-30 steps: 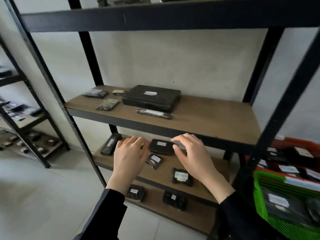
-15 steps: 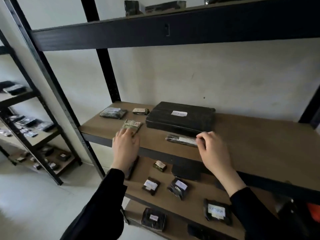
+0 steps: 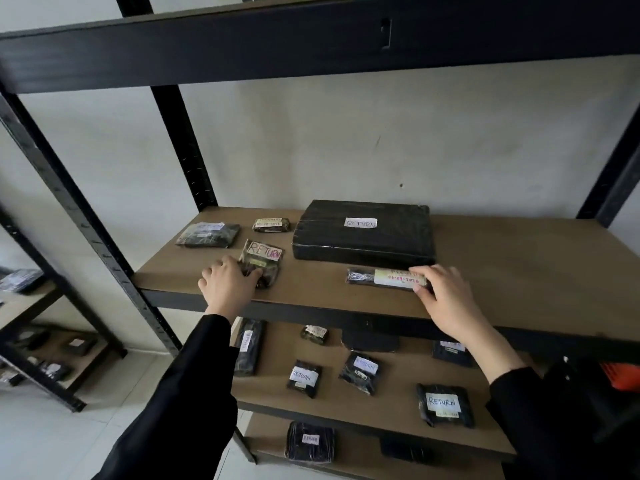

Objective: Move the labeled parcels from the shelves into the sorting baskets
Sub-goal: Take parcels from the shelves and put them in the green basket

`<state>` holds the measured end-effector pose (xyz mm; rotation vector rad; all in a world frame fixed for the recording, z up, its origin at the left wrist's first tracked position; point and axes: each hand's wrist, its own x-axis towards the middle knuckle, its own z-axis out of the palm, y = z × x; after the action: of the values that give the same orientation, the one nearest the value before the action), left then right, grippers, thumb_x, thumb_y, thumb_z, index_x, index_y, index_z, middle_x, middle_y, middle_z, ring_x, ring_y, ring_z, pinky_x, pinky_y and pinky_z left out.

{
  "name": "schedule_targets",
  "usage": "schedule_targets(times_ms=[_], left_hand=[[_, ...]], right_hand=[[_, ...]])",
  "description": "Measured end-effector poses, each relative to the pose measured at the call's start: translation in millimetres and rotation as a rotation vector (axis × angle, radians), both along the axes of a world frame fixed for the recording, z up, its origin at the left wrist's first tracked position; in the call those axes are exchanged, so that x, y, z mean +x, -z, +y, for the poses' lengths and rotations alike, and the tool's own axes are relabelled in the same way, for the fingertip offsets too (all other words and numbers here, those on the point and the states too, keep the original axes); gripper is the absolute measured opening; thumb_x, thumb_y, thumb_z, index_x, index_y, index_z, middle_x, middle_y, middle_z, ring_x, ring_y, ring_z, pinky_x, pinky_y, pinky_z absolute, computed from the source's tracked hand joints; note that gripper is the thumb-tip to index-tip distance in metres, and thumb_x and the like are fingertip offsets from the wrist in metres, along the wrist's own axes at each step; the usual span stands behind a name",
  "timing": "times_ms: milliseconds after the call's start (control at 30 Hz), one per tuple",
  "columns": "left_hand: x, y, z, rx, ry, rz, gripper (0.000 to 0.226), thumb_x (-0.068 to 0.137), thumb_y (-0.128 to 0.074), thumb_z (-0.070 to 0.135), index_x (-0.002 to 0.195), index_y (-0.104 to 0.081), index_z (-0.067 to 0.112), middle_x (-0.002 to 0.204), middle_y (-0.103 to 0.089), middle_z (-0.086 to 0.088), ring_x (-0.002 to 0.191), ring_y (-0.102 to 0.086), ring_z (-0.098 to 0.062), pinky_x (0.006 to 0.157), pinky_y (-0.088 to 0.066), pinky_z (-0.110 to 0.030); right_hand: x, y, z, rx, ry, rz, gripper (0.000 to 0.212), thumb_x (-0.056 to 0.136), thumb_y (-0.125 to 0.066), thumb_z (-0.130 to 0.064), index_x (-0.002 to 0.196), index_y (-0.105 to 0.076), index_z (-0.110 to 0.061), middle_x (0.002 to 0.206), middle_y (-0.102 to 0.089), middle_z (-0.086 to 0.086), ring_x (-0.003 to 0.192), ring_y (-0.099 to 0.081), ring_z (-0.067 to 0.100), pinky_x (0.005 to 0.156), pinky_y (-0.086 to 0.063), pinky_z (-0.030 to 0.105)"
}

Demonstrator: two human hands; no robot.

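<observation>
Landmark: large black parcel (image 3: 363, 239), labeled RETURN, laid flat at the back of the wooden shelf (image 3: 519, 271).
Left hand (image 3: 227, 289): curled onto the small RETURN pouch (image 3: 262, 263), left of the large parcel; a full grip is probably made, though the fingertips are hidden.
Right hand (image 3: 446, 299): the long slim parcel (image 3: 386, 278), just in front of the large parcel, is pinched at its right end.
Lower shelf (image 3: 391, 407): more labeled parcels are laid below.

Shelf board (image 3: 519, 271): matt wood-look. Frame (image 3: 180, 147): matt black metal. Big parcel (image 3: 363, 239) at 12 o'clock: glossy black plastic wrap w/ paper label (image 3: 360, 223).
</observation>
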<state>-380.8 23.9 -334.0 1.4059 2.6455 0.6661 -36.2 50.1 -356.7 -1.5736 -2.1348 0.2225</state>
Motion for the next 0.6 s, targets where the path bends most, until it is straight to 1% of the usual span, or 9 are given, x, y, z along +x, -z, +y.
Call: schedule_targets(times_ms=[100,200,267,333,400,500,533,600], left_hand=[[2.0,-6.9,-2.5,0.159,0.099,-0.272,0.046,0.084,-0.068,0.026,0.115,-0.045,0.000,0.119,-0.059,-0.022,0.111,-0.054,-0.039,0.084,-0.042,-0.038],[7.8,-12.4,-10.5,0.255,0.152,-0.435,0.046,0.083,-0.070,0.016,0.119,-0.045,0.002,0.118,-0.060,-0.019,0.103,-0.057,-0.033,0.079,-0.043,-0.033],[12.7,-14.2,-17.2,0.305,0.159,-0.498,0.047,0.083,-0.070,0.015,0.121,-0.044,0.004,0.117,-0.059,-0.015,0.095,-0.054,-0.025,0.077,-0.041,-0.031],[17.2,-14.9,-24.9,0.362,0.163,-0.571,0.047,0.083,-0.070,0.015,0.121,-0.045,0.007,0.116,-0.058,-0.010,0.093,-0.053,-0.020,0.078,-0.042,-0.031],[24.6,-14.6,-34.8,0.416,0.169,-0.664,0.044,0.082,-0.071,0.016,0.118,-0.046,0.010,0.115,-0.059,-0.006,0.092,-0.057,-0.019,0.081,-0.048,-0.035],[47.8,-8.6,-58.6,0.490,0.201,-0.790,0.043,0.080,-0.074,0.019,0.115,-0.049,0.014,0.109,-0.067,-0.003,0.093,-0.066,-0.018,0.084,-0.054,-0.039],[60.9,-4.1,-67.9,0.496,0.224,-0.818,0.042,0.080,-0.074,0.019,0.116,-0.051,0.015,0.107,-0.068,-0.002,0.094,-0.067,-0.017,0.083,-0.055,-0.037],[92.5,6.2,-87.4,0.482,0.274,-0.874,0.036,0.083,-0.071,0.015,0.116,-0.055,0.015,0.104,-0.069,-0.001,0.092,-0.067,-0.013,0.077,-0.054,-0.030]], right_hand=[[2.3,-2.0,-5.7,0.026,-0.033,0.062,0.037,0.091,-0.058,-0.016,0.128,-0.054,-0.016,0.122,-0.058,0.004,0.110,-0.046,0.024,0.088,-0.038,0.034],[4.0,-5.0,-10.4,0.036,-0.082,0.085,0.037,0.089,-0.062,-0.013,0.125,-0.055,-0.015,0.120,-0.057,0.005,0.111,-0.049,0.023,0.089,-0.039,0.029],[4.1,-7.4,-12.1,0.026,-0.099,0.105,0.037,0.088,-0.063,-0.012,0.124,-0.056,-0.014,0.120,-0.057,0.005,0.113,-0.050,0.022,0.089,-0.040,0.026],[4.7,-9.9,-15.0,0.016,-0.099,0.132,0.035,0.088,-0.063,-0.013,0.123,-0.055,-0.016,0.121,-0.056,0.004,0.114,-0.049,0.019,0.089,-0.039,0.024],[7.0,-12.9,-22.5,0.034,-0.093,0.169,0.035,0.089,-0.062,-0.014,0.123,-0.055,-0.018,0.120,-0.056,0.001,0.114,-0.049,0.015,0.089,-0.039,0.023],[13.1,-18.3,-44.4,0.104,-0.087,0.224,0.034,0.090,-0.060,-0.015,0.123,-0.053,-0.019,0.118,-0.055,-0.006,0.109,-0.046,0.007,0.084,-0.036,0.014],[18.6,-18.2,-53.4,0.119,-0.084,0.237,0.034,0.091,-0.059,-0.016,0.123,-0.053,-0.020,0.116,-0.054,-0.007,0.108,-0.045,0.005,0.083,-0.037,0.013],[35.4,-12.6,-72.6,0.128,-0.077,0.261,0.033,0.091,-0.059,-0.016,0.123,-0.052,-0.020,0.114,-0.054,-0.006,0.107,-0.046,0.006,0.084,-0.042,0.018]])
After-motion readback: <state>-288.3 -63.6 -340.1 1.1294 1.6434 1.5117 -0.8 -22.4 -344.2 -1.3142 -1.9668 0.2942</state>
